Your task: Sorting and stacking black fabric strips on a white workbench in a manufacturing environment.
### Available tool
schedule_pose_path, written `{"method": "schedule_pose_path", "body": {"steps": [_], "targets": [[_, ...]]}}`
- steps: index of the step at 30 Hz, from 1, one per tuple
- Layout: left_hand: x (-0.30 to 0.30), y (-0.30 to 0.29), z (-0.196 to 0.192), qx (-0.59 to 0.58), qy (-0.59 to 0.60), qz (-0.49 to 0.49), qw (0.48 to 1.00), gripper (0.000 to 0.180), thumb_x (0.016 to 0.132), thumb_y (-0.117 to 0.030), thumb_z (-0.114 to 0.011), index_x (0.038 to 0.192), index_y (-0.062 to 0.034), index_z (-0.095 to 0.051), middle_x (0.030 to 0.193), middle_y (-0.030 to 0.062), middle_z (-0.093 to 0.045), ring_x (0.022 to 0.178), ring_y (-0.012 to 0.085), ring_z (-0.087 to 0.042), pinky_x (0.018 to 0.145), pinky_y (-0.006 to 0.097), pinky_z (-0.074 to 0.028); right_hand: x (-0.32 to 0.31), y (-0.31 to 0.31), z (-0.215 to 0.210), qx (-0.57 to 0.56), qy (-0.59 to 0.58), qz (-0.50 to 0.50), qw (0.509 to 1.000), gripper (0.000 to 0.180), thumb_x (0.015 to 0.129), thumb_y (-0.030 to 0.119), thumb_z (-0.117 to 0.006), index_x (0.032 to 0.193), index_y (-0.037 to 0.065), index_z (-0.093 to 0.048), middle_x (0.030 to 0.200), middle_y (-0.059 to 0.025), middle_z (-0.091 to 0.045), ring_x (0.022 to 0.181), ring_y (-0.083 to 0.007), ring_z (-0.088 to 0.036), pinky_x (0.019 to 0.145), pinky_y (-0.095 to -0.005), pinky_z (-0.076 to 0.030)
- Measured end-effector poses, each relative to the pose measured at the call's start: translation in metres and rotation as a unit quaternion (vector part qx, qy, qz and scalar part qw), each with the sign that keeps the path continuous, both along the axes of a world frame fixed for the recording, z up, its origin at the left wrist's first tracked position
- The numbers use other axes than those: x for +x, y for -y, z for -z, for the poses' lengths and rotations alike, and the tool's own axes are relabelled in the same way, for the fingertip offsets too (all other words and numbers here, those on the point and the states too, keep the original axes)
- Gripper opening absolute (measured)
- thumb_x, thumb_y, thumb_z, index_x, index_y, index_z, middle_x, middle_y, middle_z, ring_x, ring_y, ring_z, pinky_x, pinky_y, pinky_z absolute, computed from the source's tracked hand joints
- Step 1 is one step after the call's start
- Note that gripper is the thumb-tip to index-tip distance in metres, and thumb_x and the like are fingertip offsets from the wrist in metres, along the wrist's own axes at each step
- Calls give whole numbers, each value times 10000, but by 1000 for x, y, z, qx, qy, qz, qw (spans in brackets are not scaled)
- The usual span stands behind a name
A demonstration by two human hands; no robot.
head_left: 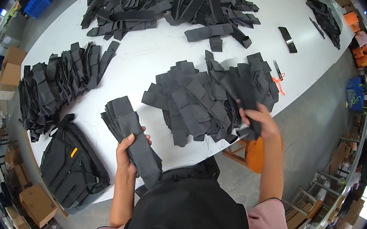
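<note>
My left hand (pixel 129 152) is closed round a thick bundle of dark grey fabric strips (pixel 133 131), held upright at a slant over the near edge of the white table (pixel 140 58). On the right, my right hand (pixel 258 118) grips a dark fabric strip (pixel 245 92) at the side of a large heap of similar strips (pixel 194 97). The fingers of that hand are partly hidden behind the strip. The strips in the heap lie crisscrossed, some with ends hanging past the table's edge.
Rows of stacked strips (pixel 62 79) lie at the left, behind a black backpack (pixel 73 161). More strips (pixel 172 6) are piled at the far side. Scissors with an orange tie (pixel 278 71) and a black phone (pixel 287 39) lie right. An orange stool (pixel 256 155) stands below the edge.
</note>
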State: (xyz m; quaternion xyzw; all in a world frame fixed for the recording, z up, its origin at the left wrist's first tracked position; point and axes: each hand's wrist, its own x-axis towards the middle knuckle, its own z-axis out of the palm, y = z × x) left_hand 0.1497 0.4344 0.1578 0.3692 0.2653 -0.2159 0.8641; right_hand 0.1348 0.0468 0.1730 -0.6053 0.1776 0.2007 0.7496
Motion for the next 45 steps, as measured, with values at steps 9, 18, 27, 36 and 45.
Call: {"method": "schedule_pose_path", "body": {"steps": [9,18,27,36,45], "targets": [[1,26,24,166,97,60,979,779,658,-217,-788,1261,-19,-335,1128,103,-498,1026,213,-508,883,316,-427,-8,-180,-6,-317,51,-120,939,674,758,361,-687,1186,-80,-410,1139,-246,-457,1116,-351,-456,938,-449,-363],[-2,-10,5,116,42,62,990,552,657,-177,-646,1138,41,-485,974,137,-592,850,225,-607,753,322,-515,2,-178,-11,-165,237,-343,894,732,700,328,-715,1240,-63,-415,1250,-178,-430,1125,-306,-421,934,-392,-370],[-6,-38,6,-26,53,71,996,640,645,-301,-602,1149,76,-485,863,217,-614,739,268,-617,663,320,-515,37,-89,65,-537,120,-67,832,526,640,186,-731,1109,35,-547,1062,-139,-476,1018,-295,-443,860,-368,-396],[-2,-63,1,82,32,73,993,606,647,-271,-605,1134,75,-500,855,200,-617,751,270,-616,675,338,-525,52,-147,45,-552,28,14,833,657,697,320,-686,1246,47,-449,1136,-155,-497,1071,-310,-514,879,-368,-425],[-13,-95,14,71,12,59,996,576,678,-238,-583,1156,73,-499,870,205,-621,759,269,-628,680,332,-537,15,-100,49,-369,45,186,910,673,660,278,-715,1227,19,-460,1143,-191,-505,1022,-291,-525,877,-359,-417]]}}
